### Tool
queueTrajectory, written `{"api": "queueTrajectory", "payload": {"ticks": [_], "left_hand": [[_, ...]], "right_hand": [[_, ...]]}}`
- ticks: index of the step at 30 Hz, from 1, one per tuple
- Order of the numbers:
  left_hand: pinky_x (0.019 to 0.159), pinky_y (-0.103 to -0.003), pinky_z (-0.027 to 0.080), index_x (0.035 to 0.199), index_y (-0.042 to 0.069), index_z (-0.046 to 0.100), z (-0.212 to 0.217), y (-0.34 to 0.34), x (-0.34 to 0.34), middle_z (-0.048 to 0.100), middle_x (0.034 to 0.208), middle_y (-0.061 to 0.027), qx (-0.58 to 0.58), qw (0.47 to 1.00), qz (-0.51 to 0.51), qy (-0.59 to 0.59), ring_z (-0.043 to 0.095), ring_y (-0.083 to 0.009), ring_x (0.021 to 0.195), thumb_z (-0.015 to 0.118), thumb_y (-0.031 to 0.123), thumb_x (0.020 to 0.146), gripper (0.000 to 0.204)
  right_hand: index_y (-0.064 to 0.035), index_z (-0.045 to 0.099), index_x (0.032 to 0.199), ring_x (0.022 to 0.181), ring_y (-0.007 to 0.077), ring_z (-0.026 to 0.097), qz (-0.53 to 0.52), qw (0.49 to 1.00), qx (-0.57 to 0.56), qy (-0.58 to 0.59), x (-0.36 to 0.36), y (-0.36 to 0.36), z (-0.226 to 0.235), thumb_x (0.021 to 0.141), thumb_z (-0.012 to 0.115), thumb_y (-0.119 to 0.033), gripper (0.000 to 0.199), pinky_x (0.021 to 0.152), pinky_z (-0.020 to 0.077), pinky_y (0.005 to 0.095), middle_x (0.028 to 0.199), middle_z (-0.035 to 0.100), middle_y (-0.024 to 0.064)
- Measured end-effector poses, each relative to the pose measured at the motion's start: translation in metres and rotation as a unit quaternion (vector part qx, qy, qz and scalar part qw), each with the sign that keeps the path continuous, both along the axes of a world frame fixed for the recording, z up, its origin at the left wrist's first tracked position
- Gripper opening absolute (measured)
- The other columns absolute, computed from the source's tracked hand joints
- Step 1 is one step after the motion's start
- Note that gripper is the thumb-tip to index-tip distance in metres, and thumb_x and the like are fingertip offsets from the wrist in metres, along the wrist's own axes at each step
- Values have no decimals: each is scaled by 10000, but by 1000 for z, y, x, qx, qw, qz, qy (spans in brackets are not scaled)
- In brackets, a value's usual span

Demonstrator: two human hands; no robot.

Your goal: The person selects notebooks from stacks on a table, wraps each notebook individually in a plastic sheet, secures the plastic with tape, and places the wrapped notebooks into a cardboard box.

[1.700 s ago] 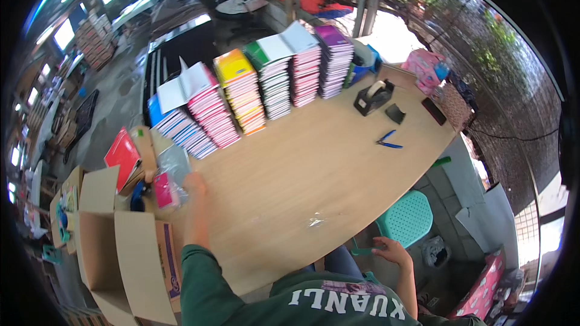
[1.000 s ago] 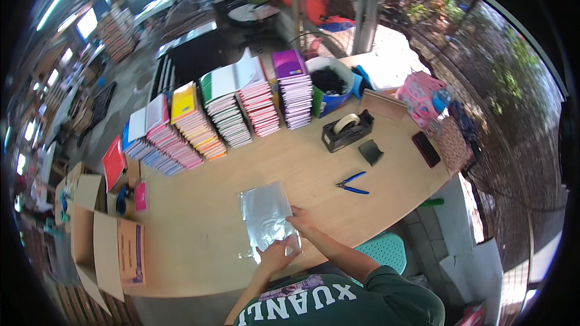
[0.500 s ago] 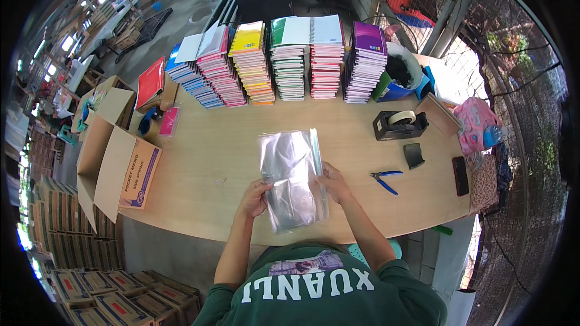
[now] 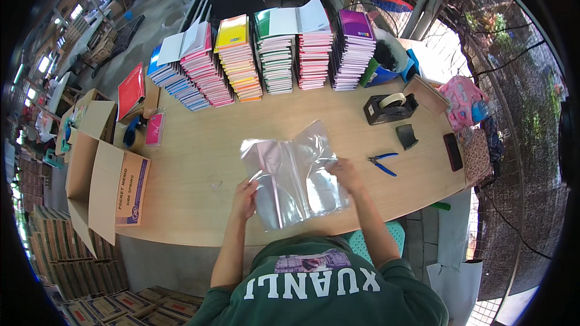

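Observation:
Clear plastic sheeting, looking like thin bags [image 4: 275, 175], is spread between my two hands above the near middle of the table. My left hand [image 4: 245, 198] pinches its left edge. With closed fingers, my right hand [image 4: 345, 175] grips the right part, which stands up in a raised flap at the top. The plastic is shiny, and I cannot tell how many layers there are. Blue-handled cutters [image 4: 383, 164] lie a little to the right of my right hand.
Several tall stacks of spiral notebooks [image 4: 278, 63] line the far edge. An open cardboard box [image 4: 132, 188] stands left. A tape dispenser [image 4: 389, 110], a black curved piece [image 4: 406, 137] and a phone [image 4: 452, 152] lie right. A pink packet [image 4: 154, 129] lies far left.
The plastic has been opened out wider, its right part pulled away from the left. My right hand has moved right and my left hand slightly left. The view has shifted a little.

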State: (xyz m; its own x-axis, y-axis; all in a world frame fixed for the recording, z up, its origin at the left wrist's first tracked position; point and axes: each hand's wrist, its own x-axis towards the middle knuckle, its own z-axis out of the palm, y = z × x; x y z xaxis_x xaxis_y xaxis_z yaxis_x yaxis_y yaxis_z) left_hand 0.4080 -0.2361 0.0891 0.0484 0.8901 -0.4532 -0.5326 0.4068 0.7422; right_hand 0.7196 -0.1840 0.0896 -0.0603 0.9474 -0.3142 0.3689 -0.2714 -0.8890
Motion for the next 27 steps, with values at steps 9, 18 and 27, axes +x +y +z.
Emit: {"api": "queueTrajectory", "payload": {"ticks": [9,18,27], "left_hand": [[865,-398,563,1223,-22,520,-119,-96,-40,631,1148,-148,-112,977,43,-174,661,-239,984,474,179,1015,293],[1037,-573,437,1225,121,555,-98,-160,27,659,1139,-70,-269,914,125,-275,582,-290,1177,508,263,1006,265],[1006,-405,458,1171,65,602,16,-159,-2,653,1210,-151,-183,976,-115,-19,590,-295,1165,548,199,990,231]], "right_hand": [[-27,726,946,713,152,609,178,979,-3,-96,1,135,-80,642,832,-126,337,674,491,308,804,685,59],[-212,685,998,1082,282,604,270,919,44,-283,-151,185,-86,681,771,-220,328,835,478,479,1067,667,27],[-134,563,1260,1262,333,451,-26,859,375,-346,-2,49,-41,763,769,-185,541,1011,362,497,1311,519,135]]}}
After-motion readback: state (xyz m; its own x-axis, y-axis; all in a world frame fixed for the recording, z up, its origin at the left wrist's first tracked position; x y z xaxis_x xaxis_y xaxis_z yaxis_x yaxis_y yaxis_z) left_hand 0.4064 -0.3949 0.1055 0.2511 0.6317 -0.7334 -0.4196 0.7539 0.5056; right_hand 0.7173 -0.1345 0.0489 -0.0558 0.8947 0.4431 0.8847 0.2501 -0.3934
